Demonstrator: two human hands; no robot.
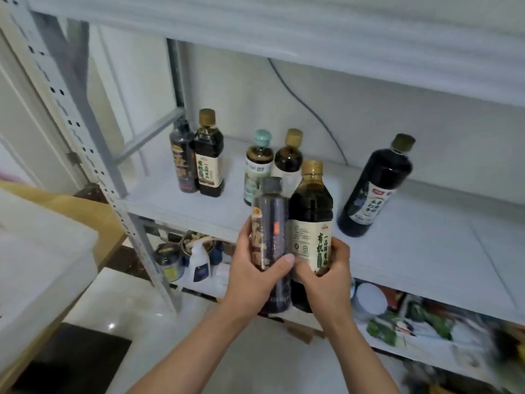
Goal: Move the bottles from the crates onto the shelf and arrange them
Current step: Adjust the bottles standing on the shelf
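Here, both hands are raised in front of the middle board of a white metal shelf (pixel 426 245), each gripping one bottle. The left hand (pixel 250 277) curls round the lower body of a dark plastic bottle with a grey cap (pixel 271 220), thumb laid across its front. The right hand (pixel 331 275) wraps round the base of a dark sauce bottle with a gold cap and cream label (pixel 311 211). The two held bottles stand upright and touch side by side, held at the board's front edge. Five more bottles stand on the board. At the back left, a dark bottle with a black cap and gold lettering (pixel 183 160) touches a gold-capped dark bottle with a cream label (pixel 208 163). Near the middle, a pale-labelled bottle with a mint-green cap (pixel 257 163) stands just beside a small gold-capped brown bottle (pixel 288 157); both are partly hidden behind the held pair. Well apart to the right stands a tall dark bottle with an olive cap and a white label (pixel 375 189). A white pump bottle (pixel 199 264) sits among blurred clutter on the lower board, and a translucent white plastic crate (pixel 42 251) fills the left edge of the view.
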